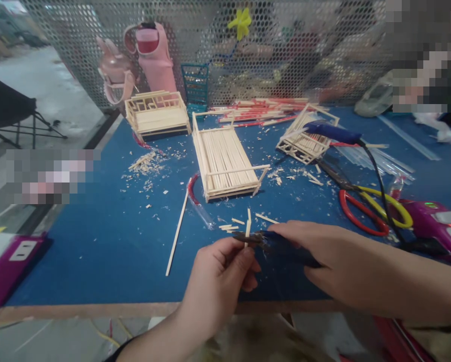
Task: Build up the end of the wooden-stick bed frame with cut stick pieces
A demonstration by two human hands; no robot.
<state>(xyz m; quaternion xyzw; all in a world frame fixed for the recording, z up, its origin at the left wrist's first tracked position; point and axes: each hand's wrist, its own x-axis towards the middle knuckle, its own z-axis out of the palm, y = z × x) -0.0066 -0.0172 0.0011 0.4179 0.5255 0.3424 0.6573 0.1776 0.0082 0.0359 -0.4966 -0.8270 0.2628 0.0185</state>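
Between the fingertips of my left hand (pixel 225 269) a short pale wooden stick (pixel 248 223) stands upright. My right hand (pixel 327 251) is wrapped round the dark blue handles of a pair of cutting pliers (pixel 253 238), whose jaws lie across the stick. Whether the jaws have closed through it I cannot tell. Several short cut pieces (pixel 228 228) lie just beyond my hands. A longer thin stick (pixel 178 234) rests to the left. Behind them stands a small bed frame (pixel 229 161) built of sticks.
A miniature stick bench (pixel 157 114) is at the back left. Another stick model (pixel 304 136) stands at the right, with a blue-handled glue gun (pixel 333 132) over it. Scissors (pixel 376 208) with red and yellow handles lie near a purple device (pixel 436 226). A perforated metal panel (pixel 286 55) bounds the back.
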